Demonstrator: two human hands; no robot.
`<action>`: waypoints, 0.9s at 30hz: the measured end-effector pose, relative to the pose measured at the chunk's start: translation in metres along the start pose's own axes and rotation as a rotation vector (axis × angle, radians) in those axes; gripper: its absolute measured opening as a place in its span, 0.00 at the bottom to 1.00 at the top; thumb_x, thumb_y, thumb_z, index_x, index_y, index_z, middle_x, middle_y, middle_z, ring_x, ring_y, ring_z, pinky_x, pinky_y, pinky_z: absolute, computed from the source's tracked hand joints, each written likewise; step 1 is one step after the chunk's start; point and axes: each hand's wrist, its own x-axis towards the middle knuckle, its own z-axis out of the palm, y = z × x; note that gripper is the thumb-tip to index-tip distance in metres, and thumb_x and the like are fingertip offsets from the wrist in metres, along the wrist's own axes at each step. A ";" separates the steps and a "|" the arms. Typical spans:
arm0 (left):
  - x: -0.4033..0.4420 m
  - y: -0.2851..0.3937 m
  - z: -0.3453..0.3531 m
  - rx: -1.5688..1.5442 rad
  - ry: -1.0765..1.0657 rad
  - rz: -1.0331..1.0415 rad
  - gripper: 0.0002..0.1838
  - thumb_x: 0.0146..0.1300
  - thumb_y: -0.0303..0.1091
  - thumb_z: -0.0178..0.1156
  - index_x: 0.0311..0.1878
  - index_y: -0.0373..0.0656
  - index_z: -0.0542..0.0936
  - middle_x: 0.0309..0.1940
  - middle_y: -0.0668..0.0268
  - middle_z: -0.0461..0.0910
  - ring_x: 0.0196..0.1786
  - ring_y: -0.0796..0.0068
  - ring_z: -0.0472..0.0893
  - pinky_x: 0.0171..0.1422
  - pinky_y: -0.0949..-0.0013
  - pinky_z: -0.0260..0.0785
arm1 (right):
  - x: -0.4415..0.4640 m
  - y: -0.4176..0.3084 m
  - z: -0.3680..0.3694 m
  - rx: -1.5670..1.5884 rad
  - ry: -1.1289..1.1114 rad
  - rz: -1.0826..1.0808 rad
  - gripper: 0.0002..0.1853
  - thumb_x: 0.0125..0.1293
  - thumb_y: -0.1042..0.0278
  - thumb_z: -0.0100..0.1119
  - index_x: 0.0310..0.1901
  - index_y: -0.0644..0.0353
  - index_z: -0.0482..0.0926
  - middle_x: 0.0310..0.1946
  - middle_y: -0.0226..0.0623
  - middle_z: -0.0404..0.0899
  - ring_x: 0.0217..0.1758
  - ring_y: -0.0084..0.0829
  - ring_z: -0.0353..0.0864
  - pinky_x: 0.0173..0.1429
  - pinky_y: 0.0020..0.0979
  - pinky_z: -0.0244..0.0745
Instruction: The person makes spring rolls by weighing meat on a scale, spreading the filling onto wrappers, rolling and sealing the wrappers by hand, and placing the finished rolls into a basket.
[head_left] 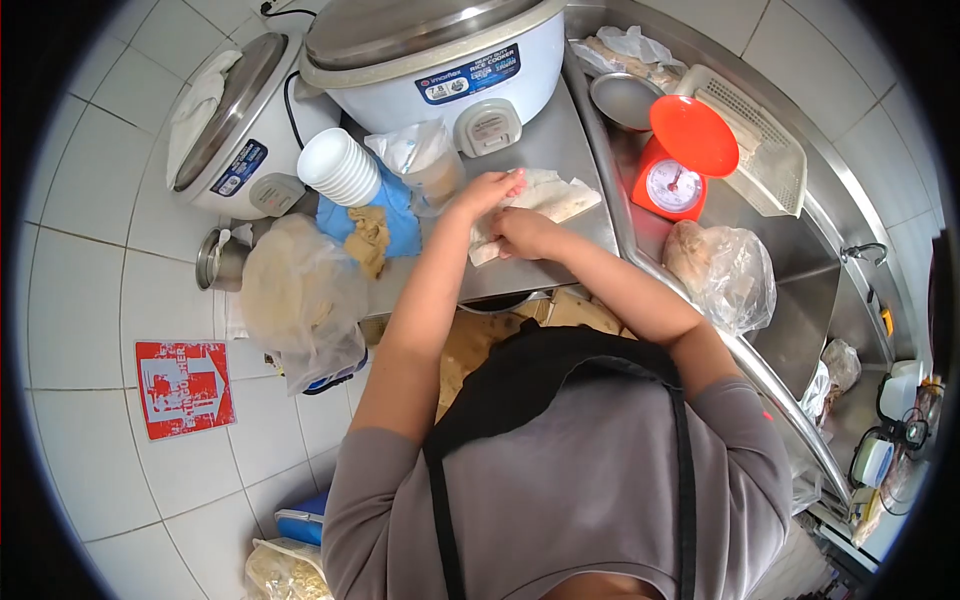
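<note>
Nearest, a black apron (520, 375) is covering the person's front, and 2 bare forearms are reaching past it over the steel worktop (575, 140). The right hand (525, 235) is curling its fingers against a pale, stained sheet (562, 200) (cloth or paper, I cannot tell which); its fingertips are hiding, so whether it is gripping is unclear. The sheet is lying on the worktop under and just beyond this hand, its long axis slanting from near left to far right, its far-right end jutting out closer to the right hand. The left hand (492, 190) is bending over the far-left side, its hold equally uncertain. Farther on, stacked white cups (340, 167) are leaning leftward, a red scale (672, 185) is standing rightward, and 2 rice cookers (400, 85) are sitting behind.
</note>
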 end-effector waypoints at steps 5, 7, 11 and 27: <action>-0.010 0.012 0.008 0.034 0.032 0.013 0.35 0.64 0.67 0.42 0.51 0.45 0.81 0.43 0.58 0.80 0.47 0.68 0.75 0.58 0.66 0.64 | -0.001 0.001 0.018 -0.028 0.160 -0.306 0.14 0.45 0.71 0.65 0.37 0.61 0.80 0.44 0.40 0.77 0.52 0.42 0.74 0.58 0.40 0.68; -0.013 0.016 0.011 0.069 0.057 0.004 0.37 0.63 0.69 0.40 0.50 0.46 0.82 0.44 0.55 0.79 0.47 0.66 0.75 0.59 0.65 0.64 | -0.014 0.007 0.010 0.015 0.232 -0.267 0.14 0.44 0.71 0.66 0.36 0.60 0.79 0.43 0.39 0.76 0.53 0.42 0.73 0.58 0.39 0.68; -0.001 0.007 0.010 0.101 0.002 0.011 0.41 0.61 0.74 0.32 0.50 0.51 0.83 0.45 0.58 0.77 0.47 0.67 0.71 0.60 0.65 0.62 | -0.028 0.026 -0.013 -0.055 0.156 -0.045 0.16 0.47 0.70 0.66 0.39 0.61 0.79 0.43 0.39 0.76 0.53 0.42 0.72 0.57 0.39 0.68; -0.023 0.000 0.043 0.467 0.363 0.306 0.22 0.71 0.50 0.41 0.50 0.51 0.82 0.41 0.55 0.74 0.51 0.59 0.71 0.57 0.62 0.62 | -0.044 0.057 -0.030 0.060 0.049 0.187 0.17 0.44 0.66 0.70 0.37 0.60 0.81 0.37 0.38 0.79 0.47 0.42 0.75 0.51 0.39 0.69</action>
